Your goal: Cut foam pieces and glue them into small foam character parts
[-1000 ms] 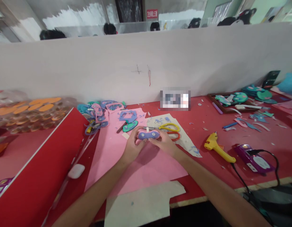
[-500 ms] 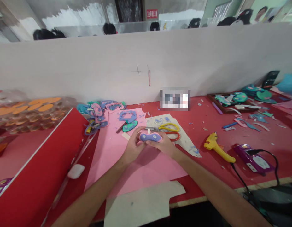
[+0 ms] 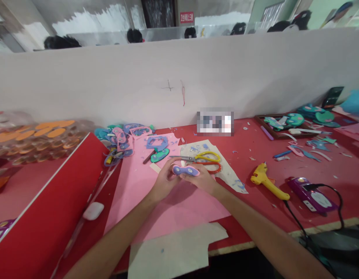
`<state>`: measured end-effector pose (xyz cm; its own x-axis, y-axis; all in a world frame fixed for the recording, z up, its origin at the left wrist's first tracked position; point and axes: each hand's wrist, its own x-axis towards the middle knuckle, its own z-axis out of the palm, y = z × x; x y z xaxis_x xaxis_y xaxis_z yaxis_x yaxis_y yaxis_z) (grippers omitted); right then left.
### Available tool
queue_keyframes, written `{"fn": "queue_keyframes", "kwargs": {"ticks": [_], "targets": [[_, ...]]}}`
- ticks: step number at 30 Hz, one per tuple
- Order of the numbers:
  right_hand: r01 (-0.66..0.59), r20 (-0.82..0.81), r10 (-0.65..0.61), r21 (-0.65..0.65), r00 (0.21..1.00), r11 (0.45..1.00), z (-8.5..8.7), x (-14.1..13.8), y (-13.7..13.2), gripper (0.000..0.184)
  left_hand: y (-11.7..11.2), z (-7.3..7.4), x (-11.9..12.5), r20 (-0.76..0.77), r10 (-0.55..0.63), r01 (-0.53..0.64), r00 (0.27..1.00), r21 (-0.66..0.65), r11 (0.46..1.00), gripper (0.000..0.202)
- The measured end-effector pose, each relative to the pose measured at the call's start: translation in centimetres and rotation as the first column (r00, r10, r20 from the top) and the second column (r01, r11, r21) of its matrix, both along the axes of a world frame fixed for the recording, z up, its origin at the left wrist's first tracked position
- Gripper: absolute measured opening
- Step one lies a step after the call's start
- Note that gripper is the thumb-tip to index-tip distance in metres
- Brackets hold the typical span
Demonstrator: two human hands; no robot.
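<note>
Both my hands hold a small purple foam cut-out with a pink edge [image 3: 185, 170] above a pink foam sheet [image 3: 144, 193]. My left hand [image 3: 164, 182] pinches its left end, fingers closed. My right hand [image 3: 203, 180] grips its right end from below, fingers curled. Just behind the cut-out lie scissors with yellow and red handles [image 3: 207, 159] on a cream paper sheet [image 3: 228, 174].
A yellow glue gun [image 3: 268, 181] and a purple device with a black cable [image 3: 311, 195] lie to the right. A heap of foam cut-outs [image 3: 124, 139] sits at the back left. A red board [image 3: 51, 209], a white partition [image 3: 179, 77] and scattered foam scraps [image 3: 307, 143] surround the work spot.
The cut-out has been turned and drawn together slightly between my fingers, and it now looks shorter. My hands stay in nearly the same place.
</note>
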<state>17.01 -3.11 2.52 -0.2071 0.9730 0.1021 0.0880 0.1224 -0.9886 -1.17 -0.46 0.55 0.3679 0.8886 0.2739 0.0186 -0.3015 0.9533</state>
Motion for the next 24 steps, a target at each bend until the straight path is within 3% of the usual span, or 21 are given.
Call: {"fn": "queue_keyframes", "kwargs": {"ticks": [13, 24], "targets": [[0.035, -0.035, -0.037, -0.050, 0.999, 0.998, -0.25, 0.04, -0.06, 0.034, -0.17, 0.34, 0.17, 0.017, -0.001, 0.002, 1.000, -0.029, 1.000, 0.052], [0.007, -0.084, -0.007, 0.008, 0.996, 1.000, 0.00, -0.05, -0.23, 0.038, -0.27, 0.64, 0.21, 0.022, -0.006, 0.007, 1.000, -0.029, 1.000, 0.053]]}}
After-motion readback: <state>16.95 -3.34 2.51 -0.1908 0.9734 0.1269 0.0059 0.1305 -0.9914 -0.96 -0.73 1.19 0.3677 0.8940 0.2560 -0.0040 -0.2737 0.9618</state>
